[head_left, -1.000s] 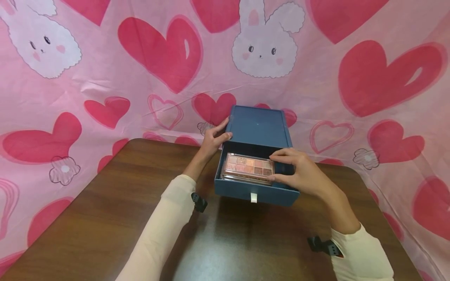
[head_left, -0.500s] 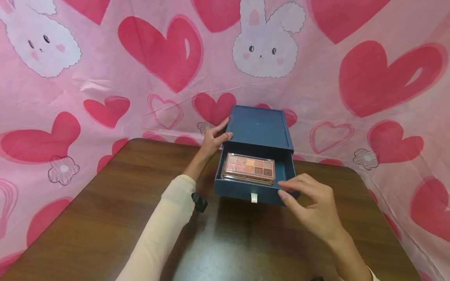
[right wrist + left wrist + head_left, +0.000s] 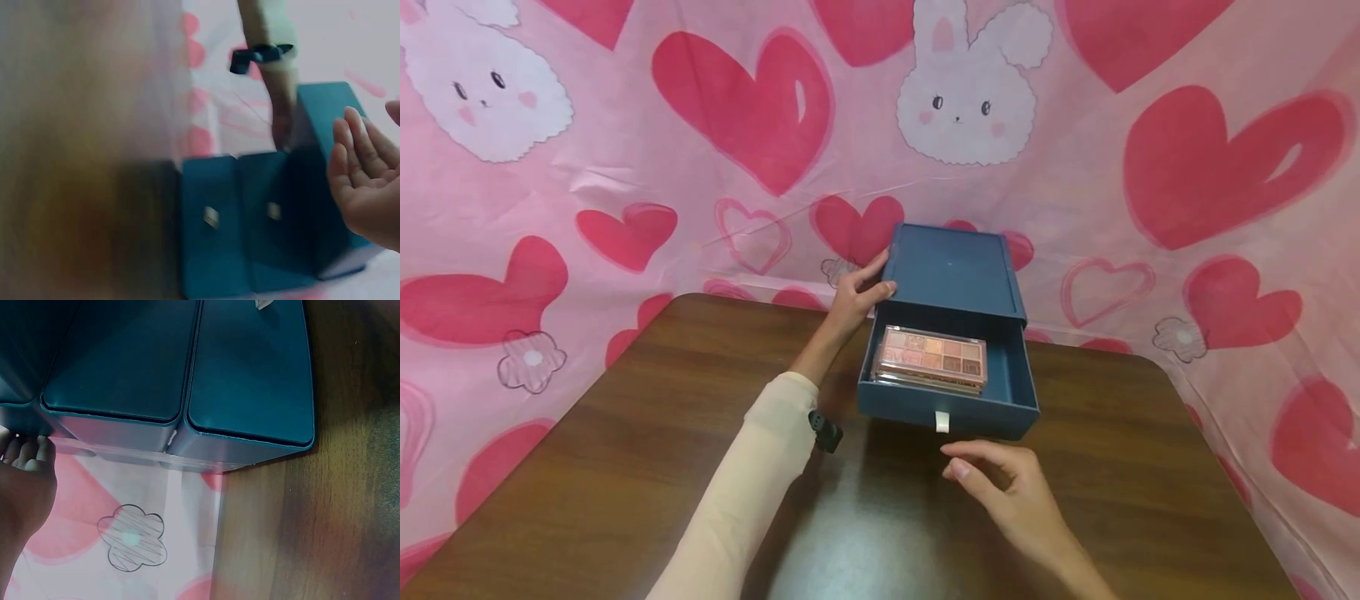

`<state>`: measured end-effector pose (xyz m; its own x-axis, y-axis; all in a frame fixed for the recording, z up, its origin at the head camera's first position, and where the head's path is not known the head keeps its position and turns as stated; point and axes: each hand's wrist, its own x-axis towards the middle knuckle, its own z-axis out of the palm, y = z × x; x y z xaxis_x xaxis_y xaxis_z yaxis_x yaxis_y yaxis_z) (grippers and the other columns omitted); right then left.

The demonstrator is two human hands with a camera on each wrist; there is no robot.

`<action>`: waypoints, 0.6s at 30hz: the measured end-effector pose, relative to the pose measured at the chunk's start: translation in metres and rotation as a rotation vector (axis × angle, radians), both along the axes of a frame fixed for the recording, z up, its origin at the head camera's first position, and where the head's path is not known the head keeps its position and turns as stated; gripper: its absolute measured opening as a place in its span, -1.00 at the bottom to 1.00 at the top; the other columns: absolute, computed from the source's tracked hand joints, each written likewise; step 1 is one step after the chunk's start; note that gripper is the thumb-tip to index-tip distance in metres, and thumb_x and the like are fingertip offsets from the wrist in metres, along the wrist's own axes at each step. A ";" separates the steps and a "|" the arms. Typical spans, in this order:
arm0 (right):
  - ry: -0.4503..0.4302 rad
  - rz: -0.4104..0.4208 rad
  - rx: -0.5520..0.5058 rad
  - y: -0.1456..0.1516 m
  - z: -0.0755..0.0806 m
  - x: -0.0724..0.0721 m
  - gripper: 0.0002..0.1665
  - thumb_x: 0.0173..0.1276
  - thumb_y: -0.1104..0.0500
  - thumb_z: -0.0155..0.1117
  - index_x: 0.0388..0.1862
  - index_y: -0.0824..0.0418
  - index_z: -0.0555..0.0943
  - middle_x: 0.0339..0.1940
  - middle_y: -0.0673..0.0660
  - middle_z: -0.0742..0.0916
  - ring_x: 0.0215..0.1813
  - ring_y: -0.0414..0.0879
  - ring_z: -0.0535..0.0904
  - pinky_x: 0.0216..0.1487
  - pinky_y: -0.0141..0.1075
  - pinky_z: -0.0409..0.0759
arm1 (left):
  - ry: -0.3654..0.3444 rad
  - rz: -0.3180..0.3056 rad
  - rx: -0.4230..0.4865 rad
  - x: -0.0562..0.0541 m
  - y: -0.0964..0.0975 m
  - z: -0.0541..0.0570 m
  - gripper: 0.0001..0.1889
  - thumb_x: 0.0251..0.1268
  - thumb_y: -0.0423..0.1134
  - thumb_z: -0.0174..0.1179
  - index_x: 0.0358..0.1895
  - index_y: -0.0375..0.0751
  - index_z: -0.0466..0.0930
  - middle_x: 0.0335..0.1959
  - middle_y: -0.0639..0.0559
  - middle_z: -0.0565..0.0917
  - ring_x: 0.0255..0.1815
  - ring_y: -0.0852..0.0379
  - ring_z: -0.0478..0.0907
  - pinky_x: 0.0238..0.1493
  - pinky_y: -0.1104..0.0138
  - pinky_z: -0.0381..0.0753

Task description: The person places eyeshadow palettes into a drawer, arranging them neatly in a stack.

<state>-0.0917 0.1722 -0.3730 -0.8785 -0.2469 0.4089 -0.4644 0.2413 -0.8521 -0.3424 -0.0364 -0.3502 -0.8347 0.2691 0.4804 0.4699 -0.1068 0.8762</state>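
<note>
A dark blue drawer unit (image 3: 955, 267) stands at the back of the table, its top drawer (image 3: 977, 408) pulled out. Inside, toward the left, an eyeshadow palette (image 3: 931, 353) with a clear lid lies over at least one more flat case. My left hand (image 3: 853, 296) rests against the unit's upper left side, thumb near the top edge and fingers along the side. In front of the drawer and below its white pull tab (image 3: 942, 422), my right hand (image 3: 1007, 492) hovers with loosely bent fingers and nothing in them. The right wrist view shows that hand's fingers (image 3: 356, 150) beside the drawer front.
Under the pulled-out drawer, lower drawers (image 3: 215, 262) stay closed, each with a pale tab. The brown wooden table (image 3: 700, 442) extends around the unit. A pink cloth (image 3: 865, 108) with hearts and rabbits hangs directly behind.
My right hand has let go of the palette's right end, come out of the drawer, and moved down and left in front of it. The palette and my left hand have stayed put.
</note>
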 end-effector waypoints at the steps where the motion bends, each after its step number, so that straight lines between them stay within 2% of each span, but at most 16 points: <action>1: -0.085 0.049 -0.036 -0.002 -0.002 -0.002 -0.73 0.49 0.37 0.12 0.05 0.43 0.68 -0.27 -0.11 0.82 -0.18 -0.28 0.74 -0.06 -0.44 0.70 | 0.000 -0.001 -0.001 0.000 0.000 0.000 -0.33 0.27 -0.37 0.18 0.48 -0.38 0.30 0.55 -0.21 0.33 0.61 -0.04 0.22 0.60 0.11 0.25; 5: -0.366 0.259 -0.183 -0.011 -0.004 -0.012 -0.45 0.67 0.18 -0.17 0.31 0.64 0.40 -0.11 -0.21 0.80 -0.04 -0.28 0.74 0.10 -0.44 0.66 | 0.005 0.001 -0.004 0.000 0.000 0.000 -0.33 0.27 -0.36 0.18 0.48 -0.39 0.30 0.55 -0.22 0.33 0.60 -0.05 0.23 0.57 0.14 0.30; 8: -0.522 0.357 -0.304 -0.017 0.000 -0.020 -0.31 0.70 0.03 -0.30 0.43 0.63 0.24 -0.03 -0.18 0.80 0.04 -0.25 0.73 0.16 -0.42 0.63 | 0.008 0.002 0.002 0.000 0.000 0.000 -0.33 0.27 -0.36 0.17 0.48 -0.40 0.30 0.55 -0.22 0.33 0.58 -0.04 0.25 0.50 0.21 0.40; 10: -0.606 0.368 -0.369 -0.021 0.003 -0.024 -0.26 0.70 -0.06 -0.34 0.47 0.55 0.24 -0.01 -0.13 0.79 0.07 -0.21 0.72 0.19 -0.41 0.62 | 0.010 -0.001 0.004 0.000 0.000 0.000 -0.33 0.27 -0.36 0.17 0.48 -0.40 0.30 0.55 -0.23 0.32 0.58 -0.04 0.25 0.48 0.24 0.43; 13: -0.680 0.336 -0.440 -0.026 0.007 -0.027 -0.28 0.69 -0.14 -0.35 0.39 0.40 0.40 -0.04 -0.09 0.79 0.07 -0.19 0.70 0.22 -0.38 0.62 | 0.008 -0.005 0.002 0.000 0.000 0.000 -0.33 0.27 -0.36 0.16 0.48 -0.40 0.29 0.55 -0.23 0.31 0.58 -0.06 0.24 0.50 0.20 0.39; 15: -0.691 0.308 -0.485 -0.029 0.007 -0.029 -0.35 0.70 -0.13 -0.32 0.27 0.29 0.53 -0.08 -0.08 0.79 0.03 -0.19 0.71 0.21 -0.37 0.63 | 0.005 -0.008 0.003 0.000 0.000 -0.001 -0.33 0.27 -0.36 0.16 0.48 -0.40 0.29 0.55 -0.24 0.31 0.60 -0.07 0.23 0.55 0.15 0.32; 18: -0.654 0.278 -0.526 -0.033 0.004 -0.031 -0.44 0.70 -0.08 -0.28 0.07 0.16 0.65 -0.14 -0.08 0.81 -0.03 -0.19 0.72 0.17 -0.36 0.66 | 0.004 -0.009 0.008 0.000 0.001 -0.001 -0.32 0.26 -0.35 0.17 0.48 -0.41 0.29 0.55 -0.24 0.31 0.62 -0.07 0.19 0.61 0.11 0.22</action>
